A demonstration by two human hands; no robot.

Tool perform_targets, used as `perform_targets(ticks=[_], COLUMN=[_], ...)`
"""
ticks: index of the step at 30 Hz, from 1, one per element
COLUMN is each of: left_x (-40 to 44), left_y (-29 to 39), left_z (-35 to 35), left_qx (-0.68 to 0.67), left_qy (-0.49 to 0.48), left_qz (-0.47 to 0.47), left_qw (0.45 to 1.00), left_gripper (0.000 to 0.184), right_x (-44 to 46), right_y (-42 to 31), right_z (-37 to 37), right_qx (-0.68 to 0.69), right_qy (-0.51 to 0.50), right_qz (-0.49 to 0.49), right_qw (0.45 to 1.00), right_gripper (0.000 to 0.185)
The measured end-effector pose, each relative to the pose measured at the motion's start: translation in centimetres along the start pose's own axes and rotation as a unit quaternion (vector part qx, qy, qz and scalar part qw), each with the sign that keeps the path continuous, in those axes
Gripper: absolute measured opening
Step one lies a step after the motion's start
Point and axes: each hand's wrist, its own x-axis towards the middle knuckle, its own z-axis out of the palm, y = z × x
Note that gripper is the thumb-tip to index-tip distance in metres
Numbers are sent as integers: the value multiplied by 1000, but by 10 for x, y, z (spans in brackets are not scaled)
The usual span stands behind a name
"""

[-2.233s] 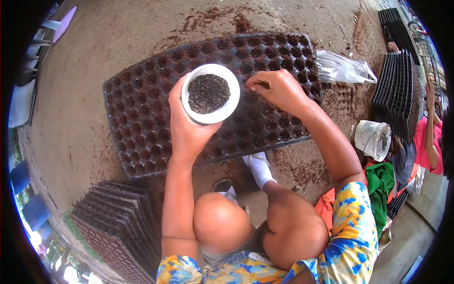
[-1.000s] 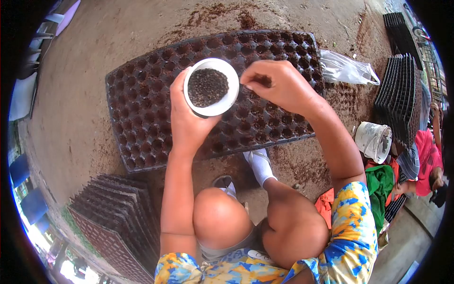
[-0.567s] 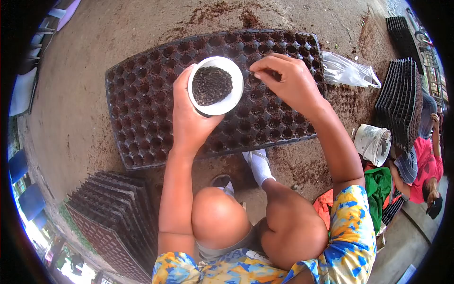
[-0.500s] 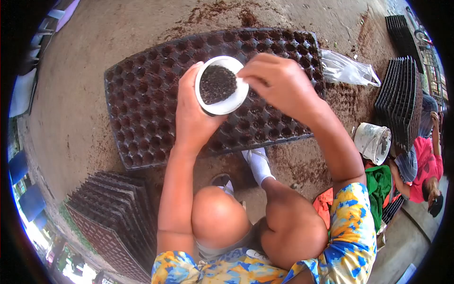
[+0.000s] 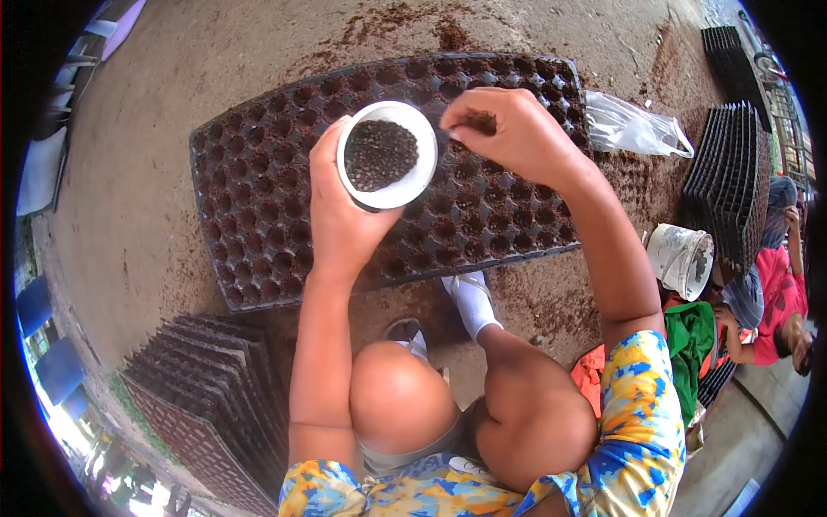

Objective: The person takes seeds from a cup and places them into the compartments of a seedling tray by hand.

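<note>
A white cup [image 5: 419, 178] is held tilted in my left hand [image 5: 349, 220], whose fingers wrap round its side. Small dark seeds [image 5: 379, 155] lie inside it. My right hand [image 5: 517, 138] hovers just right of the cup, apart from its rim. Its fingers are curled with the tips pinched together; whatever is between them is too small to make out. Below both hands, a wide black seedling tray [image 5: 267, 215] lies on the ground, its many round cells lined with brown soil. The hands and cup hide part of the tray.
Stacked trays stand at lower left [image 5: 198, 388] and at right [image 5: 732, 181]. A clear plastic bag [image 5: 637, 125] touches the tray's right side. A dirty white bucket [image 5: 680, 258] stands near green cloth [image 5: 689, 345]. Another person [image 5: 775, 293] is at far right. Loose soil [image 5: 405, 26] covers the floor beyond the tray.
My left hand has moved slightly left with the cup. My right hand has drawn away from the cup's rim to the right, its fingers still pinched.
</note>
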Motion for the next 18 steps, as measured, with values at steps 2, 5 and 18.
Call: perform_targets(ticks=[2, 5, 18], left_x=[1, 0, -1], left_y=[2, -1, 0], left_z=[-3, -3, -5], left_qx=[-14, -44, -26], left_qy=[4, 6, -6], left_qz=[-12, -22, -19], left_qw=[1000, 999, 999], left_gripper=[93, 92, 95], right_x=[0, -4, -6], right_y=[19, 37, 43], right_z=[2, 11, 9], right_qx=[-34, -48, -164], right_qy=[-40, -51, -77], right_qz=[48, 59, 13], right_qw=[997, 996, 983], right_gripper=[15, 21, 23])
